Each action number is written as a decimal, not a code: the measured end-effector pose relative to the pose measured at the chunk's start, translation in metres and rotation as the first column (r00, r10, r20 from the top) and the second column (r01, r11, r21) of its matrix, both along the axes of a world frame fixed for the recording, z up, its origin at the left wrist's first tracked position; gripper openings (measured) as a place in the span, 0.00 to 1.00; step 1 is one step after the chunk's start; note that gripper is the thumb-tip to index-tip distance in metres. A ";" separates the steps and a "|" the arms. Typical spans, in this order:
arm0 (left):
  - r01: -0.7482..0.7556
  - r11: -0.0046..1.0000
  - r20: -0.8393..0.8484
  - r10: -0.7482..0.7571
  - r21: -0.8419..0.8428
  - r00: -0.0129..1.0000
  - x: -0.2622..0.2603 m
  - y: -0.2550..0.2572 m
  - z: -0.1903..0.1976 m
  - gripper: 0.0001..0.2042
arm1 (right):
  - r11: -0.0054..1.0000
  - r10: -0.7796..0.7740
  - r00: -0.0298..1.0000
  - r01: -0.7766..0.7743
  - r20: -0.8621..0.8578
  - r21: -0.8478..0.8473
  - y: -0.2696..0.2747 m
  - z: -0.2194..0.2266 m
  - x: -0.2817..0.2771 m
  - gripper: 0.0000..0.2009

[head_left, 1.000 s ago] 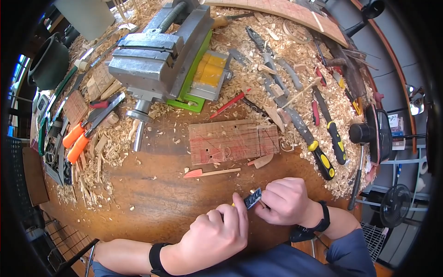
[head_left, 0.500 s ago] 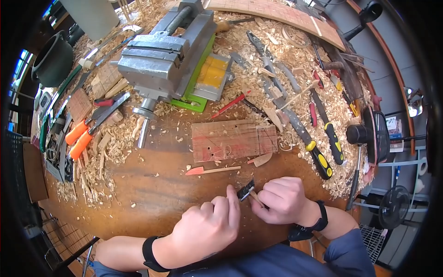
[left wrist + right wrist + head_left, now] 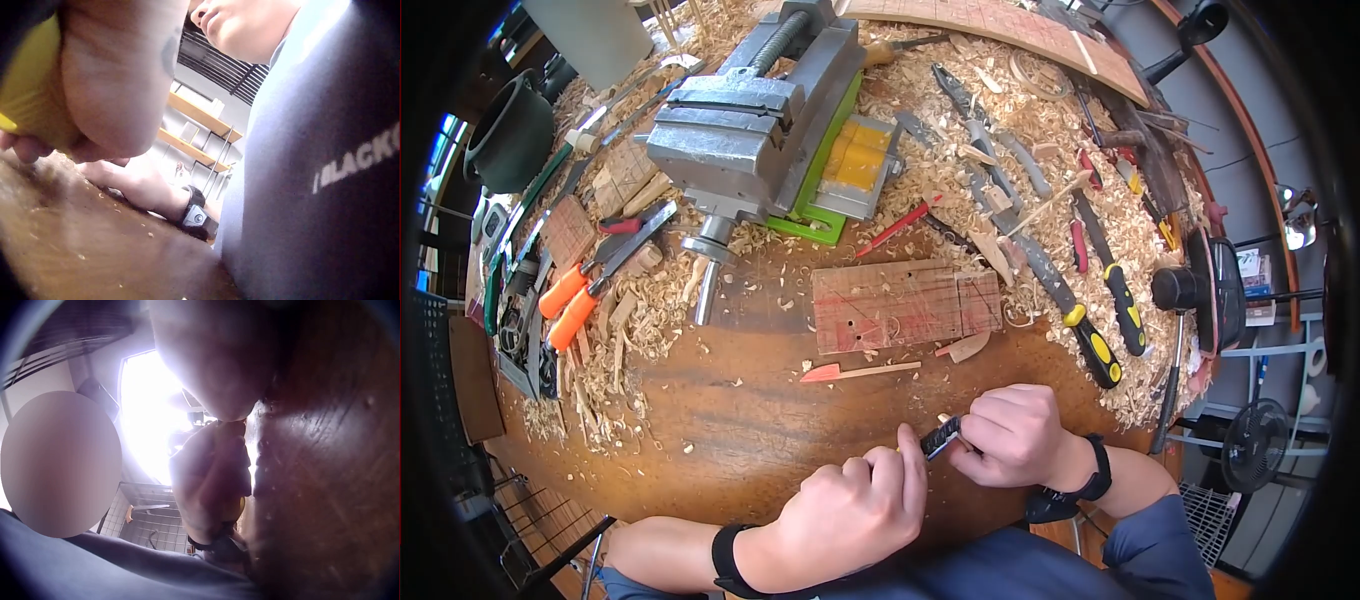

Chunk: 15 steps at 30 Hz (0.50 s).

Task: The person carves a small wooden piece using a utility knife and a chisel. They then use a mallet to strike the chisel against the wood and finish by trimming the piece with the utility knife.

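Note:
My left hand (image 3: 860, 505) grips a yellow-handled tool with a short, dark, rough-looking head (image 3: 941, 437). In the left wrist view its thick yellow handle (image 3: 37, 94) fills the palm. The index finger of that hand lies along the tool behind the head. Close on the right, my right hand (image 3: 1012, 435) has its fingers curled round a slim pale wooden piece (image 3: 943, 418). Just its tip shows past the tool head, which overlaps it; the rest is hidden in the fingers. Both hands are held over the front of the wooden table (image 3: 730, 450).
A red-marked board (image 3: 905, 305) lies ahead, with a small red-tipped wooden knife shape (image 3: 860, 371) before it. A steel vise (image 3: 730, 140) stands back left. Orange-handled tools (image 3: 572, 320) lie left, yellow-and-black-handled tools (image 3: 1092, 345) right, among wood shavings (image 3: 940, 200).
The tool head tilted and shifted left, baring more of the wooden piece, then came back right against the right fingers. The right hand has hardly moved.

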<state>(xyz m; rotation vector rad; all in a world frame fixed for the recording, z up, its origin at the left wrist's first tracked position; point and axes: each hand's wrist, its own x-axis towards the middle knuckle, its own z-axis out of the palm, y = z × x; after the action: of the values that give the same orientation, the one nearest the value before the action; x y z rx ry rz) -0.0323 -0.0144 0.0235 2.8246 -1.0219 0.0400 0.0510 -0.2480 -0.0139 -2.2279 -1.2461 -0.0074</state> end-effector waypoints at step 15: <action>-0.033 0.999 0.018 0.032 0.043 0.999 0.004 -0.011 0.000 0.20 | 1.000 0.002 1.000 -0.002 0.008 0.004 -0.001 0.000 -0.001 0.11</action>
<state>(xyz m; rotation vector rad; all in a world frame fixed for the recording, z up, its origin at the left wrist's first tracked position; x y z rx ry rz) -0.0285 -0.0252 0.0232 2.8850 -0.9918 0.0456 0.0500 -0.2485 -0.0138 -2.2253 -1.2513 -0.0186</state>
